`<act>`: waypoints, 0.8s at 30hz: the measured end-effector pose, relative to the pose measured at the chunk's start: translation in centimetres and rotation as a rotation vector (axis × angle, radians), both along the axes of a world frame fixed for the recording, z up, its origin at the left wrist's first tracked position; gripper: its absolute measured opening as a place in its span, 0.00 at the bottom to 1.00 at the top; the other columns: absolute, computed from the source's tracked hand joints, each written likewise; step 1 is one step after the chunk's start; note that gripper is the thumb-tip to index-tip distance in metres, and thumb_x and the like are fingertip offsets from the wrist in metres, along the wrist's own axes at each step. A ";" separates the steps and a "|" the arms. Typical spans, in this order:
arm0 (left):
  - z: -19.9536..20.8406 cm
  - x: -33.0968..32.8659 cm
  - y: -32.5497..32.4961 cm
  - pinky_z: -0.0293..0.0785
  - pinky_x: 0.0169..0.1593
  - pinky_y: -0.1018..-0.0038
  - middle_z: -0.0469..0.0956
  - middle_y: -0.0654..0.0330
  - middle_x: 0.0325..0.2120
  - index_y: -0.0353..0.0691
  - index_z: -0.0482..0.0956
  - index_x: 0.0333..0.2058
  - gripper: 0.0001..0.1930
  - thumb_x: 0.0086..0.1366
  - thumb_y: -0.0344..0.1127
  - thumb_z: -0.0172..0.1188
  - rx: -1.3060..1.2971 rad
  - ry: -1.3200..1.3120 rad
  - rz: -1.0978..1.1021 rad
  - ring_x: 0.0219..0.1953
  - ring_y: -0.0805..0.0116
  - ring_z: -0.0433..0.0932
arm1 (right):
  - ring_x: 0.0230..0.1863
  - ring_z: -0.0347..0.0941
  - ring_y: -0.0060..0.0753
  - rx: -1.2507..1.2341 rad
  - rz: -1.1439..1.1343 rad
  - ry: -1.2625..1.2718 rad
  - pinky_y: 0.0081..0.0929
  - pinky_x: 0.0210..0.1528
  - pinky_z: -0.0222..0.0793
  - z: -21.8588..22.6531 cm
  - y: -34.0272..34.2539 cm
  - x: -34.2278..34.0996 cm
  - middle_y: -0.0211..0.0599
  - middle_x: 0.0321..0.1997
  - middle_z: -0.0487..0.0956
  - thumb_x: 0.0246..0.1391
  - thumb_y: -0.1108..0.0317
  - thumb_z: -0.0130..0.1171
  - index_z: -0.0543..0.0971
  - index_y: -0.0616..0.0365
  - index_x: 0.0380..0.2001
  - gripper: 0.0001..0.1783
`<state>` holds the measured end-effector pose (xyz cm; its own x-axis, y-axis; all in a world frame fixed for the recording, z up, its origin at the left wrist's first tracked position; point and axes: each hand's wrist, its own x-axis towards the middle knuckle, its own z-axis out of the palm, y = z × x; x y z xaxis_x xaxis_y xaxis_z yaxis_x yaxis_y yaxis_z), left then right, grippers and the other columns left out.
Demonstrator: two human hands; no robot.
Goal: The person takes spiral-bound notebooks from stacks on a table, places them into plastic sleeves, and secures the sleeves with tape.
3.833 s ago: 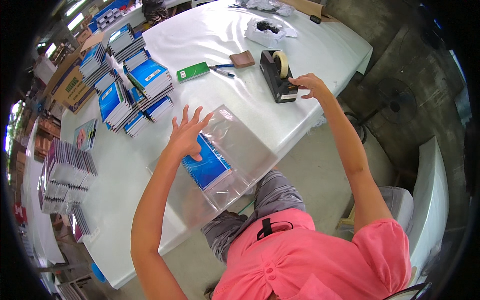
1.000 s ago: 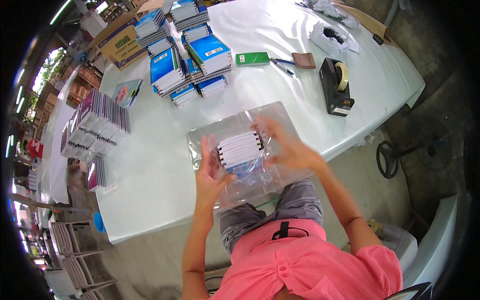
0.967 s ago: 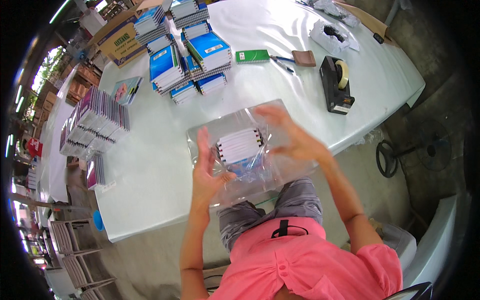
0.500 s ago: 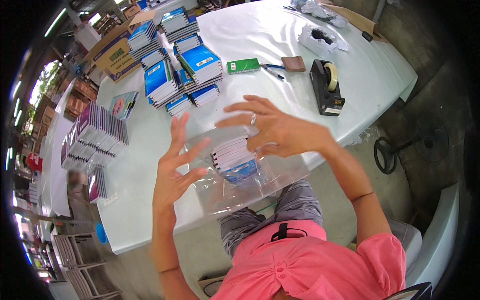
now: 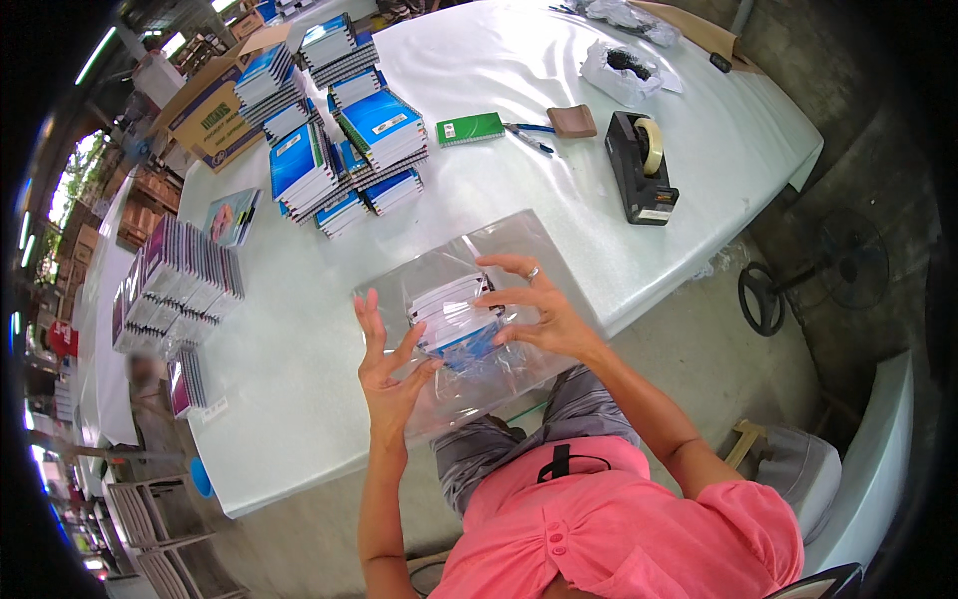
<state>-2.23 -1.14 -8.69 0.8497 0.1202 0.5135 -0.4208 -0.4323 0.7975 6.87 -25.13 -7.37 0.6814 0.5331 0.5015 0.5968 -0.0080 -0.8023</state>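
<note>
The person in the pink shirt sits at the near edge of the white desk (image 5: pixel 299 399), working on a small stack of spiral-bound notebooks (image 5: pixel 451 311) that sits inside a clear plastic bag (image 5: pixel 519 250); the bag lies at the desk's near edge, partly hanging over the lap. The right hand (image 5: pixel 544 314) is on the right side of the stack, fingers curled and spread against the plastic, its grip pressing the bag around the notebooks rather than closed tight on them. The left hand (image 5: pixel 389 364) stands just left of the stack with the fingers straight and fanned apart, its grip open, the palm seeming to touch the bag's lower left part, though the shine of the plastic makes that contact hard to tell. Farther back on the desk, piles of blue-covered notebooks (image 5: pixel 339 150) are heaped together, and a row of darker notebooks (image 5: pixel 175 285) stands on edge at the left. A black tape dispenser (image 5: pixel 641 168) sits well to the right of the bag, with a green notepad (image 5: pixel 471 128), a pen (image 5: pixel 524 135) and a brown wallet-like pad (image 5: pixel 573 121) beyond it. A cardboard box (image 5: pixel 205 105) rests at the far left corner.
</note>
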 end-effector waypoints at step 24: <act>2.9 0.5 -1.4 0.47 0.69 0.52 0.56 0.53 0.67 0.57 0.84 0.46 0.31 0.38 0.31 0.76 0.257 -0.004 0.054 0.71 0.44 0.42 | 0.70 0.48 0.58 -0.039 0.062 0.002 0.48 0.69 0.50 -0.2 1.4 -1.4 0.46 0.73 0.48 0.31 0.61 0.78 0.75 0.47 0.46 0.34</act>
